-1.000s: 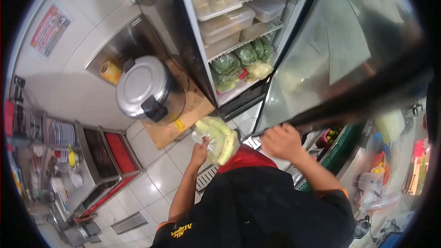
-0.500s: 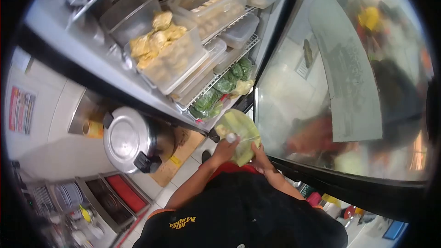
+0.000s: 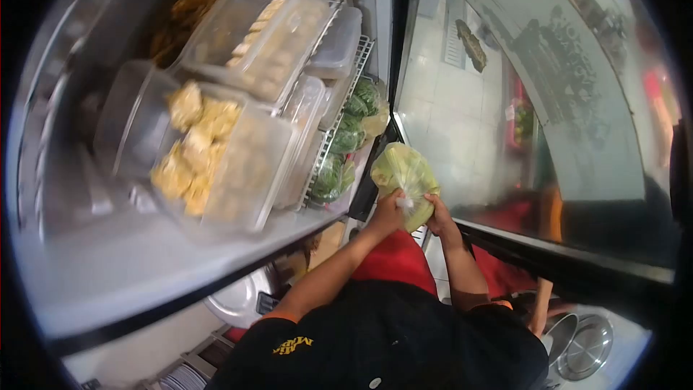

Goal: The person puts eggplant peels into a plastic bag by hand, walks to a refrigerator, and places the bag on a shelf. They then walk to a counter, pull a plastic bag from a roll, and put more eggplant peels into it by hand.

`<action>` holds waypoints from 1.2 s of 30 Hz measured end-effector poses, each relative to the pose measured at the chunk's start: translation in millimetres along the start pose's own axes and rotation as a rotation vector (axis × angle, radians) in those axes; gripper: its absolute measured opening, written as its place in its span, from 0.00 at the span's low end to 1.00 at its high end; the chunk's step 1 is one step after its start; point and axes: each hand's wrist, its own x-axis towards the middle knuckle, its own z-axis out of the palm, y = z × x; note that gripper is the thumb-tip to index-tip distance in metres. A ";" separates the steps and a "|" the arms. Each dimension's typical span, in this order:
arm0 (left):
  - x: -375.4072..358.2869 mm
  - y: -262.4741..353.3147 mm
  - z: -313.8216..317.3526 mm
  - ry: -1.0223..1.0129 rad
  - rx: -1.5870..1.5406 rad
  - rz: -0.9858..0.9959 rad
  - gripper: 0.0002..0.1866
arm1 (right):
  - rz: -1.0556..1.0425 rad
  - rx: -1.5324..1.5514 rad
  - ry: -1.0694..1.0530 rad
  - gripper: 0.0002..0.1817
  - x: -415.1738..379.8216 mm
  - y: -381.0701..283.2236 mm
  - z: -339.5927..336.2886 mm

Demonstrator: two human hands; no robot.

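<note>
In front of the open fridge, both hands grip a clear plastic bag [image 3: 404, 170] with pale yellow-green contents that I cannot make out. My left hand [image 3: 390, 211] is closed on the bag's gathered, whitish part. On the other side, my right hand [image 3: 440, 215] pinches the plastic edge. Left of the bag, on the lowest fridge level, lie bags of green leaves [image 3: 346, 133]. Higher up, an uncovered plastic tub [image 3: 249, 166] holds yellow bagged portions [image 3: 195, 148]. Behind it, a second clear tub [image 3: 289, 36] contains pale pieces in a row.
The glass fridge door [image 3: 455, 123] stands open on the right, its black frame near my right arm. A co-worker's arm [image 3: 540, 307] shows beside metal pans [image 3: 585, 347] at lower right. A lidded metal pot [image 3: 242, 296] stands below the fridge's left edge.
My view has turned and come nearer the fridge, whose tubs look larger. Both hands still hold the bag, now further right in view. A co-worker's arm has appeared at lower right.
</note>
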 end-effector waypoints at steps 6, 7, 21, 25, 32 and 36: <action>52.3 -60.3 3.1 0.106 0.224 -0.338 0.13 | 0.108 0.130 0.000 0.34 140.4 56.9 -32.6; 60.6 -68.5 -2.9 0.083 0.276 -0.327 0.14 | 0.123 0.144 -0.020 0.33 167.9 62.5 -37.5; -28.6 -89.1 -27.7 -0.399 -0.232 -0.589 0.28 | 0.048 0.151 0.086 0.28 329.4 61.2 -15.1; -56.1 -121.9 -0.6 -0.393 -0.317 -0.573 0.30 | -0.551 -0.221 0.457 0.26 356.5 106.8 14.4; -64.0 -132.1 -3.8 -0.364 -0.383 -0.626 0.30 | -0.275 0.134 0.294 0.29 379.7 128.4 -1.4; -64.0 -129.4 -23.4 -0.334 -0.323 -0.698 0.30 | -0.065 0.316 0.082 0.27 352.5 105.7 2.7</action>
